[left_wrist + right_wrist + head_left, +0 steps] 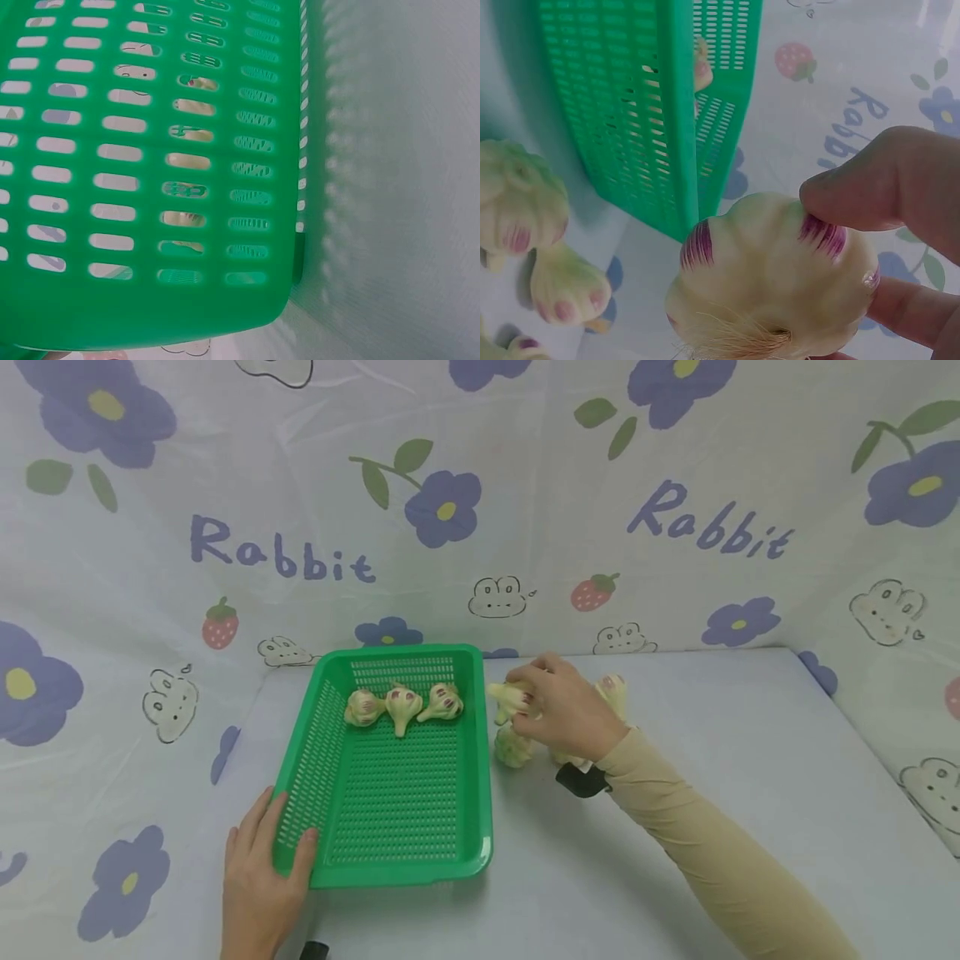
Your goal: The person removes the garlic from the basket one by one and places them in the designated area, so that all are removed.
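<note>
Pinched between the thumb and fingers of my right hand (566, 706) is a whitish garlic bulb (510, 698) with purple marks, held just right of the green basket (487, 777). Dry roots show at the end of this garlic bulb (772, 274) in the right wrist view. My left hand (262, 868) rests at the basket's near left corner, fingers along the side and thumb by the front rim. Inside the basket, three garlic bulbs (403, 703) lie in a row near the far end. The left wrist view shows mainly the basket's perforated wall (142, 172).
Right of the basket, a greenish garlic bulb (513, 748) and another bulb (613, 692) lie on the white tabletop (735, 735). One more is mostly hidden beneath my right hand. A printed cloth (525, 527) hangs behind the table.
</note>
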A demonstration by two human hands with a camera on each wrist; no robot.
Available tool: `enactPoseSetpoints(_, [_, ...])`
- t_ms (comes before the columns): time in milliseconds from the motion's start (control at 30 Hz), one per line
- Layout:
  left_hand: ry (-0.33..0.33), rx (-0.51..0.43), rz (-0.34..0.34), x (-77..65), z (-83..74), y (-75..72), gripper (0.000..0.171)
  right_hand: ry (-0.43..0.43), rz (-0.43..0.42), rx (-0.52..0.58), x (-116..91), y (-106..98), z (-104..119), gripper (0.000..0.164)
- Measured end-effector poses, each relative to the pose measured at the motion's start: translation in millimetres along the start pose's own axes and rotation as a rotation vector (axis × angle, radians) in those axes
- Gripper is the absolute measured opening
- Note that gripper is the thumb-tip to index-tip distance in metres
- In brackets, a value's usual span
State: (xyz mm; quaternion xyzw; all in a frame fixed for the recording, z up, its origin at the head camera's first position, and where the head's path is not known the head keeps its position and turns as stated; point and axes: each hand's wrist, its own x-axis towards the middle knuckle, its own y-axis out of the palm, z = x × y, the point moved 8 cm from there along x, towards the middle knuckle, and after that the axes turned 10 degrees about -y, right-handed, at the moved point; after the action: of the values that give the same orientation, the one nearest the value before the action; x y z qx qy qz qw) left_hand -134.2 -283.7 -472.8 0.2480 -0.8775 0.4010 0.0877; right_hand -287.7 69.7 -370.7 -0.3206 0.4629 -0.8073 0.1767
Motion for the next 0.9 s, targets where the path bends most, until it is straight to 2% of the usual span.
enactPoseSetpoints(233, [0.004,-0.007,-0.007,-0.1,-0.4,-1.0,0.058,0.019,-0.019,0.01,-10.2,0.4,1.3,0.046])
enactPoseSetpoints(633, [0.016,-0.026,-0.019,-0.8,0.5,-0.2,0.057,-0.1,-0.094,-0.075,-38.1,8.4,19.6,0.046])
enactPoseSetpoints(900, [0.015,-0.032,-0.023,-0.2,2.3,0.5,0.058,-0.1,-0.071,-0.069,-50.1,15.4,26.4,0.044])
